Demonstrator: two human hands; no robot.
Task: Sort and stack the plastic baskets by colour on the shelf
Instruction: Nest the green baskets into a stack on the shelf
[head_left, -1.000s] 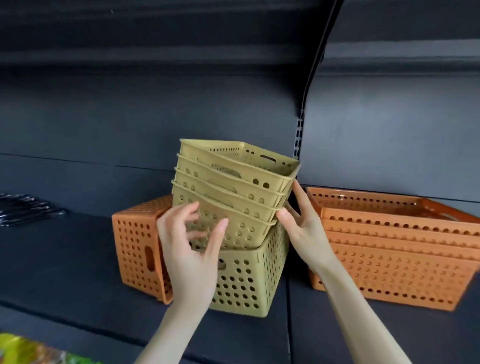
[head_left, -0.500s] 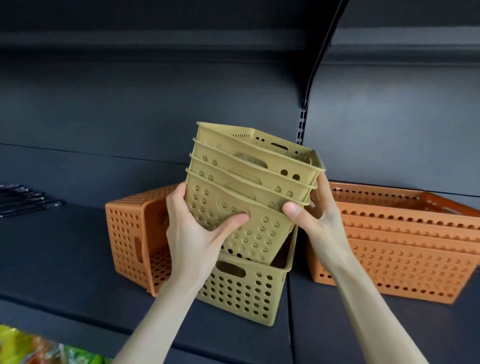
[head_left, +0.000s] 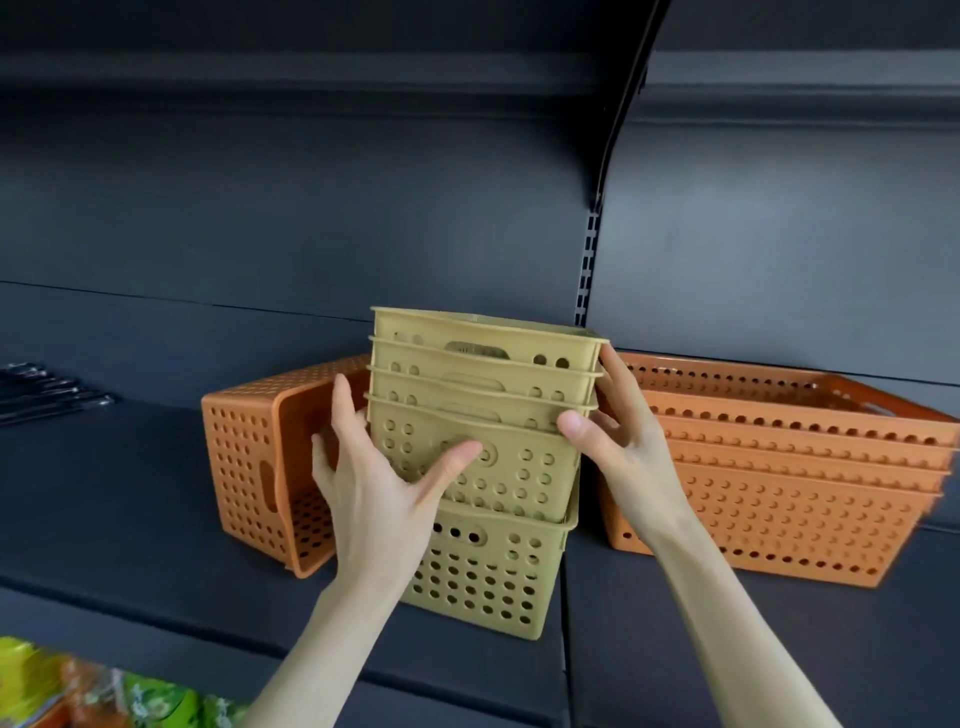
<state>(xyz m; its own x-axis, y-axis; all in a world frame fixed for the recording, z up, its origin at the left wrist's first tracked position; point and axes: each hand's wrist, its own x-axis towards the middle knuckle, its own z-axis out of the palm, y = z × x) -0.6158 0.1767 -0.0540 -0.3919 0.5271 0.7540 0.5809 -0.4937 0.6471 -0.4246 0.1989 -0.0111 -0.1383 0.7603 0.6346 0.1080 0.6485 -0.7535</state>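
A nested stack of several olive-yellow baskets (head_left: 483, 395) sits upright in the mouth of one more olive basket (head_left: 483, 577) standing on the dark shelf (head_left: 130, 493). My left hand (head_left: 379, 488) grips the stack's lowest basket at its left front, thumb across the holes. My right hand (head_left: 618, 441) clasps the stack's right corner. Behind and left, a single orange basket (head_left: 244, 457) lies on its side, its opening facing right. To the right stands a stack of several wide orange baskets (head_left: 789, 483).
The shelf back panel (head_left: 311, 234) and a slotted upright (head_left: 587, 270) rise behind the baskets. Dark pens or utensils (head_left: 47, 389) lie at the far left of the shelf. Colourful packets (head_left: 104, 691) show on the level below.
The olive stack was tilted and held above the bottom basket; now it is level and lower, nested into that basket. Both hands have stayed on it.
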